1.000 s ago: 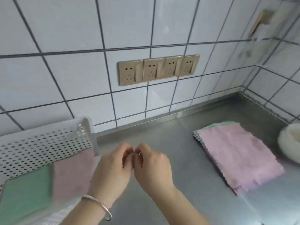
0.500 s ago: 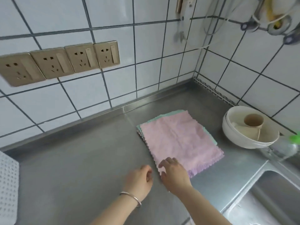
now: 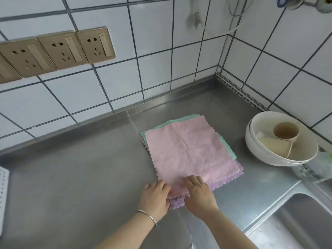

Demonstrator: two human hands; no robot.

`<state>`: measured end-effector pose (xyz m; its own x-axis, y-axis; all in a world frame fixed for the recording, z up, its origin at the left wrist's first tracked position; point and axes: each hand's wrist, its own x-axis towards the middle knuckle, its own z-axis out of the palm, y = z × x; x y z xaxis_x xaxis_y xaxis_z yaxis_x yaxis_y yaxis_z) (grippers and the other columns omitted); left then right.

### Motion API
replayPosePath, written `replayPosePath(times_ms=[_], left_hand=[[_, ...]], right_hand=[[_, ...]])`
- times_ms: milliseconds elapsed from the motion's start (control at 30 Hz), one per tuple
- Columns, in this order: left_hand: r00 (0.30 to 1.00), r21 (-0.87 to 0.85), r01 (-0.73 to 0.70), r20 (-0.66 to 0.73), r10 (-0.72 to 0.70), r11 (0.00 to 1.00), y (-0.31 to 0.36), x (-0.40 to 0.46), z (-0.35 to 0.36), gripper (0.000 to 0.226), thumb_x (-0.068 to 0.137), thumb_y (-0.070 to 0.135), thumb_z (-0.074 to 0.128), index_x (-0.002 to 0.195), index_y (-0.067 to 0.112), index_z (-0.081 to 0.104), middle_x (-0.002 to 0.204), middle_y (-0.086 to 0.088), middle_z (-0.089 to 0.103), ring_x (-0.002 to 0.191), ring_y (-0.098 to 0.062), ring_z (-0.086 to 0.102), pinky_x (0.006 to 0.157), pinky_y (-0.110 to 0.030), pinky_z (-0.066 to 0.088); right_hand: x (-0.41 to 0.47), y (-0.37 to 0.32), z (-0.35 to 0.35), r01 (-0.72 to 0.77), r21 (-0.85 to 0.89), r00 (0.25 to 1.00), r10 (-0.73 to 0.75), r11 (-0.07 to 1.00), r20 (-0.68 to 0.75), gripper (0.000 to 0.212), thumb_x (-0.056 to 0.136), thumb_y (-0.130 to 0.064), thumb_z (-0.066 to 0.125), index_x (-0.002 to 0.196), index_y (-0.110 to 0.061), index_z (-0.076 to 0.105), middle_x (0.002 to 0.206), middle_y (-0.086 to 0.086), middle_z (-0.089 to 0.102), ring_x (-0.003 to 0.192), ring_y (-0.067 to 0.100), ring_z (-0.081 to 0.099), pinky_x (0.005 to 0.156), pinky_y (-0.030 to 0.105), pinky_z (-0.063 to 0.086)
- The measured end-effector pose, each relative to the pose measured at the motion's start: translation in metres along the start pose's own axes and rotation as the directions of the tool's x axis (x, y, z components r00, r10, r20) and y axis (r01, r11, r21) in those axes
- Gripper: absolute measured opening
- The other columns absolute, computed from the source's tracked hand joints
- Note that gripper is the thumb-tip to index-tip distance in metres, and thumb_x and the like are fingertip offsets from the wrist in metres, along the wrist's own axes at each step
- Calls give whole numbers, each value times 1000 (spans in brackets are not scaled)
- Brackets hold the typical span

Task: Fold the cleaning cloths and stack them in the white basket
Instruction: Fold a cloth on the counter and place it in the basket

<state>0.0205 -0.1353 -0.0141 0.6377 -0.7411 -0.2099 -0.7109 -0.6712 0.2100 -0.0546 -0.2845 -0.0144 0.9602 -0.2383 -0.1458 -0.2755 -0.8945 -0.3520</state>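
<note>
Only a perforated edge of the white basket (image 3: 3, 198) shows. Both hands, left hand (image 3: 156, 196) and right hand (image 3: 198, 193), pinch the near corner of the cloth stack (image 3: 188, 150).

Head view only: looks forward-down, close over steel counter (image 3: 75, 177), facing tiled wall corner (image 3: 218, 51).

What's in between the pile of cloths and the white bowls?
Nothing. In the head view, only bare steel counter lies between the pile of cloths and the white bowls.
</note>
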Motion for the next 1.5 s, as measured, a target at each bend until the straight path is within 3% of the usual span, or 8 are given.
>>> replayPosePath(times_ms=[133,267,433,567,800,967,1333,1500], left_hand=[[999,-60,-19,-49,16,998,-15,8,8,10,49,29,65,59,26,64,65,11,61,53,-12,62,44,-18,45],[999,-234,22,-24,-28,972,-21,9,-4,18,87,28,52,91,21,69,102,4,66,90,-24,63,73,-33,48],[992,-414,26,-105,-76,910,-14,2,-32,21,93,29,43,100,17,59,101,-4,66,91,-28,58,68,-31,34],[972,-476,73,-162,-169,876,-33,-6,-64,41,84,41,30,105,18,56,95,-8,68,88,-32,59,69,-38,41],[904,-554,88,-305,-300,828,-103,-52,-132,15,95,25,45,94,15,57,67,9,52,63,-10,50,55,-18,31],[800,-583,86,-443,-405,808,-167,-105,-180,20,80,50,38,85,34,49,65,5,58,61,-10,50,63,-27,41],[426,-651,220,-606,-672,726,-275,-175,-280,9,88,18,59,92,14,66,90,-1,71,85,-18,65,80,-28,50],[445,-603,213,-640,-626,769,-259,-228,-242,9,88,12,59,90,18,65,60,17,60,58,8,54,56,-6,36]], right_hand=[[2,-4,-3,3,-44,1000,-3,999,-5,42,44,-26,85,83,-23,69,88,-5,63,79,23,64,59,30,54],[5,-11,-6,5,-129,1000,-8,992,-22,48,32,-55,83,71,-31,69,72,-11,60,62,14,61,49,23,50],[11,-17,-16,-64,-230,992,36,971,-124,35,32,-25,91,55,-18,66,57,-1,57,54,24,57,46,33,45],[25,-10,-48,-125,-260,962,53,957,-269,29,40,-9,89,58,-17,67,57,-1,60,55,26,58,51,32,46],[40,-23,-104,-150,-107,955,116,983,-274,9,85,-18,63,89,-13,70,86,3,70,85,28,60,68,33,40],[59,-98,-133,14,233,972,41,972,-231,10,92,-16,56,86,-11,62,79,2,59,72,21,51,58,28,34],[105,-272,-173,322,312,926,-230,894,-298,11,95,-20,49,87,-18,56,76,-8,57,69,1,49,57,16,37],[76,-278,-165,434,432,894,-318,791,-317,21,89,-11,58,73,-24,57,81,-7,63,80,-5,57,64,2,40]])
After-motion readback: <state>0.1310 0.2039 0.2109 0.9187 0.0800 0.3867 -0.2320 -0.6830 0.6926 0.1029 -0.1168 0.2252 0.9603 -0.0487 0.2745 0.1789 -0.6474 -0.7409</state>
